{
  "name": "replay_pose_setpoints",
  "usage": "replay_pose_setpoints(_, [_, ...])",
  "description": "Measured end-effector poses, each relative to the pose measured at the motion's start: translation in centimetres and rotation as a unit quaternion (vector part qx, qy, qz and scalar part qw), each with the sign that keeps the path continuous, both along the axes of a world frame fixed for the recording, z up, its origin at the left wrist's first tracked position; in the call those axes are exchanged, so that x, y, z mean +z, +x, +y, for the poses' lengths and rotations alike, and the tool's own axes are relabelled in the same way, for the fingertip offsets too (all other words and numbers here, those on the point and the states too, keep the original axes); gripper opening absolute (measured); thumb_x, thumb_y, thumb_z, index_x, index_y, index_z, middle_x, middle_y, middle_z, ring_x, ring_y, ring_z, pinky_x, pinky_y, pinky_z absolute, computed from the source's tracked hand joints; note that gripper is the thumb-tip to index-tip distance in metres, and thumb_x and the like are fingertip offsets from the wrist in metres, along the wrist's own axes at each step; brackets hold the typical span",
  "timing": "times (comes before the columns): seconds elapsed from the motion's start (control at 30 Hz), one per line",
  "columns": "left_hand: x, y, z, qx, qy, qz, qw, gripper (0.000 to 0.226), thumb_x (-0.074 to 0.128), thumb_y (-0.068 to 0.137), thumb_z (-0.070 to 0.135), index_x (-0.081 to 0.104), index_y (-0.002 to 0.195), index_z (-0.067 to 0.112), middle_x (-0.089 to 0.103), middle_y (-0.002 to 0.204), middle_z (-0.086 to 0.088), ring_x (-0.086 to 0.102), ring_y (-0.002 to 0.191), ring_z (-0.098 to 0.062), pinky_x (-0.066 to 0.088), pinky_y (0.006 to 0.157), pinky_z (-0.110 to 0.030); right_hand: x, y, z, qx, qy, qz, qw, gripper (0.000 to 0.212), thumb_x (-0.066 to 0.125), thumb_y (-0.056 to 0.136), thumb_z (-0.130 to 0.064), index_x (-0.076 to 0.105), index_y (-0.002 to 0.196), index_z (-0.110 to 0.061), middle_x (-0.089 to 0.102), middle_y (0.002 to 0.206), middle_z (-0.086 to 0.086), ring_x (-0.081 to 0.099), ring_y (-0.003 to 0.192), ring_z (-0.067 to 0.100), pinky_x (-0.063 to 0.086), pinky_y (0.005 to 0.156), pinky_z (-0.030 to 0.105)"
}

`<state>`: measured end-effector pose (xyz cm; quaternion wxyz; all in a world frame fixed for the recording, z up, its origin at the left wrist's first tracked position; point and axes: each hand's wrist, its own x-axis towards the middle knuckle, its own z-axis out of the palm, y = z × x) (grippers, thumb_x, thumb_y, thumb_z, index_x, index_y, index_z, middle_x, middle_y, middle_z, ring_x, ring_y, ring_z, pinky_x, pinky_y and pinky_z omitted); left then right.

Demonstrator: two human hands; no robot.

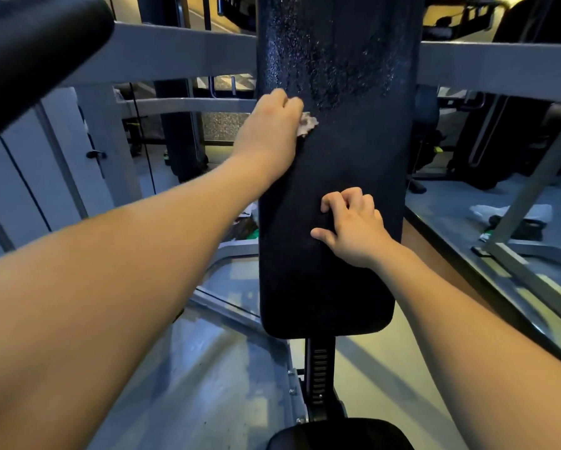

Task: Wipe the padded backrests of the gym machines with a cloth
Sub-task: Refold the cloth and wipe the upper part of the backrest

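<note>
Where the droplets [324,60] sit: on the upper part of the backrest [337,164], as a speckled wet band; the pad below it looks matt and dry.
Backrest: a long black upright pad, centred between the grey frame bars [175,53], with the seat [337,433] below it.
Cloth [307,124]: a small pale wad, pressed to the pad near its left edge, just under the wet band.
Left hand [269,125]: fingers curled round the cloth, clamped on it, knuckles up.
Right hand [350,225]: placed mid-pad, fingers bent with tips on the cover; whether it pinches anything cannot be told. It appears to steady the pad.
Step in hand: wiping the sprayed upper area, by judgement.
Method: spread the cloth flatter for more contact. Work from the top down in overlapping passes, edge to edge, so liquid is carried downward and not smeared back.
Pressure: firm and even, with the right hand held as a brace.
Risk: a wadded cloth may leave streaks; the side edges are easily missed.
</note>
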<state>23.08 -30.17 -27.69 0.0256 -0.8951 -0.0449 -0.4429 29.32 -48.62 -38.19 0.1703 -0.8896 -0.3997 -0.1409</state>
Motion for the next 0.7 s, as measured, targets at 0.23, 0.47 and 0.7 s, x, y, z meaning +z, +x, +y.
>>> replay_pose_setpoints(0.23, [-8.3, -2.2, -1.0, -0.058, 0.036, 0.030, 0.997, 0.022, 0.059, 0.080, -0.003, 0.062, 0.102, 0.001, 0.057, 0.110, -0.021, 0.054, 0.099, -0.040, 0.052, 0.075, -0.049, -0.3, -0.1, 0.1, 0.000, 0.001, -0.003, 1.000, 0.041, 0.062, 0.092, -0.054, 0.037, 0.119, -0.035, 0.028, 0.127, -0.003, 0.031, 0.114, 0.024, 0.032, 0.101, 0.043])
replay_pose_setpoints(0.47, [-18.4, -6.3, -2.4, -0.077, 0.022, 0.080, 0.994, 0.030, 0.064, 0.077, -0.005, 0.063, 0.107, -0.001, 0.060, 0.114, -0.020, 0.057, 0.096, -0.038, 0.055, 0.077, -0.048, -0.3, -0.1, 0.1, 0.000, -0.003, 0.019, 1.000, 0.042, 0.066, 0.088, -0.039, 0.034, 0.114, -0.037, 0.023, 0.123, -0.006, 0.028, 0.117, 0.026, 0.028, 0.101, 0.042])
replay_pose_setpoints(0.7, [-17.6, -8.6, -2.0, -0.140, 0.068, 0.163, 0.974, 0.025, 0.064, 0.072, -0.001, 0.063, 0.097, 0.003, 0.058, 0.100, -0.015, 0.055, 0.087, -0.033, 0.054, 0.066, -0.045, -0.1, -0.5, 0.1, -0.005, -0.004, 0.017, 1.000, 0.047, 0.065, 0.080, -0.040, 0.032, 0.112, -0.037, 0.018, 0.116, -0.007, 0.020, 0.104, 0.020, 0.026, 0.095, 0.039])
